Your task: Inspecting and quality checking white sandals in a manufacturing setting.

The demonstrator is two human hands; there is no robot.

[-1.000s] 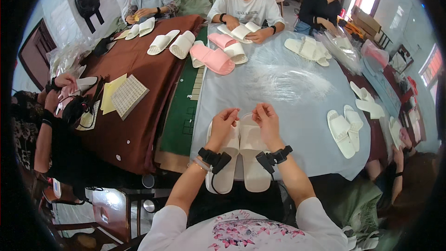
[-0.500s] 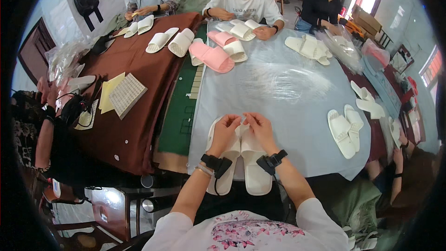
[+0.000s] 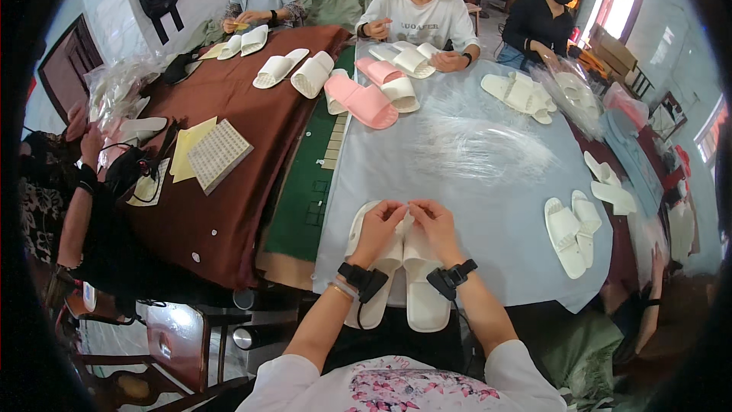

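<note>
A pair of white slippers lies side by side at the table's near edge, the left slipper (image 3: 375, 307) and the right slipper (image 3: 428, 308) with heels toward me. Above their straps, my left hand (image 3: 380, 230) and my right hand (image 3: 433, 227) meet at the fingertips. Both hands are pinched closed, thumb against forefinger. Whatever sits between the fingertips is too small to make out. My hands partly cover the slippers' straps and toe ends.
Clear plastic bags (image 3: 476, 145) lie beyond my hands. Pink slippers (image 3: 362, 103) and white slippers (image 3: 566, 238) rest around the grey-covered table (image 3: 503, 259). On the brown cloth (image 3: 229, 236) at left is a sticker sheet (image 3: 219, 156). Several people work around the tables.
The whole view has shifted slightly, so the scene sits a little lower and to the right. My hands stay pinched together over the slippers.
</note>
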